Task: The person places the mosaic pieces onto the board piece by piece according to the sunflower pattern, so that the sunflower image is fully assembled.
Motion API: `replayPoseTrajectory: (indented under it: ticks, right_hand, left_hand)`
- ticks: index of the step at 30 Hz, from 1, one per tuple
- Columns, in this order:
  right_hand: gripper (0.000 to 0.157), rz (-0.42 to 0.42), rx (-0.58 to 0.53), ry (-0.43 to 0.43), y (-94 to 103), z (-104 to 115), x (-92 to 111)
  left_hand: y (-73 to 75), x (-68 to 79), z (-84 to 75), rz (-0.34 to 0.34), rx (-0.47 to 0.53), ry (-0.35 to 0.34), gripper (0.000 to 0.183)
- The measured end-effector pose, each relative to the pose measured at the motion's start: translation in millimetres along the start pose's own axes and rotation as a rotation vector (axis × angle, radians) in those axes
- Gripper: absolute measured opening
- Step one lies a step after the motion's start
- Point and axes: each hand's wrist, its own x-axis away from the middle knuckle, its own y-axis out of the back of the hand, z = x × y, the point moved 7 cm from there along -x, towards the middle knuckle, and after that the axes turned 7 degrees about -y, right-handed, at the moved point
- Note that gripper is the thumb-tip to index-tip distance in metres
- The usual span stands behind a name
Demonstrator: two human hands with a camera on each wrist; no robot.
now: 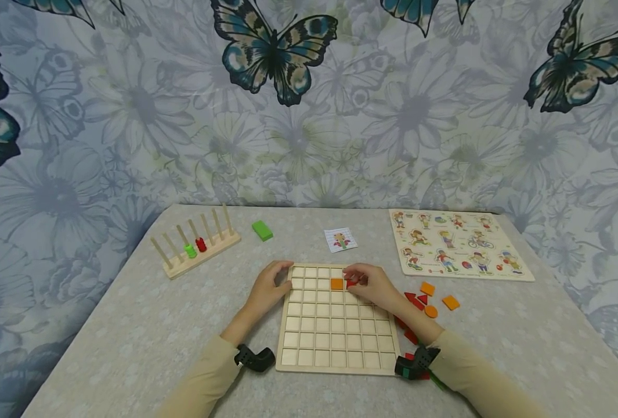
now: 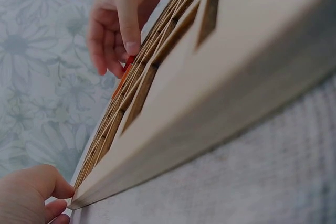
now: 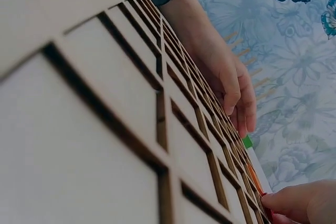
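Evidently, the fine work lay toward the far edge of the grid board (image 1: 321, 341), which rested on the middle of the table (image 1: 131, 360). The person's left hand (image 1: 267, 287) gripped the board's far left corner, thumb and fingers set about the rim. The right hand (image 1: 373, 285) pinched a red piece (image 1: 350, 283) between thumb and fingers, just right of an orange square (image 1: 337, 284) that lay in the second row from the far edge. Fingers covered much of the red piece, so I could not tell its shape, or whether it touched the cell floor.

As I judged it, a piece lowered at a tilt could catch on a thin divider and sit crooked, and a fingertip brushing sideways might nudge the orange square from its place. Should the left hand slacken, the board could slide under a push. The right forearm crossed the board's right edge, close to the loose pieces (image 1: 431, 312), red and orange, scattered there; the wrist camera (image 1: 417, 360) or a low sleeve (image 1: 476, 366) could drag them about. Toward the table's far left corner, the peg rack (image 1: 204, 256) stood well apart, at little risk.
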Motion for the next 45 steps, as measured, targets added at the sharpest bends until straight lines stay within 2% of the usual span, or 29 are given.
replayPoseTrajectory:
  ticks: [7,23,36,45]
  right_hand:
    - [0.030,-0.031,0.022,-0.013,2.9,0.5,1.8]
    - [0.030,-0.021,0.011,-0.045,5.0,-0.6,0.3]
    - [0.032,-0.087,-0.004,-0.102,40.7,-14.7,12.8]
    - [0.032,-0.136,0.035,-0.105,71.4,-29.6,41.6]
  left_hand:
    - [-0.8,-0.7,0.7,-0.009,-0.004,-0.005,0.042]
    - [-1.3,-2.4,3.9,0.013,-0.002,-0.004,0.041]
    - [-0.1,-1.4,2.6,0.011,-0.002,0.007,0.042]
    - [0.1,-1.7,1.5,0.010,-0.008,-0.015,0.042]
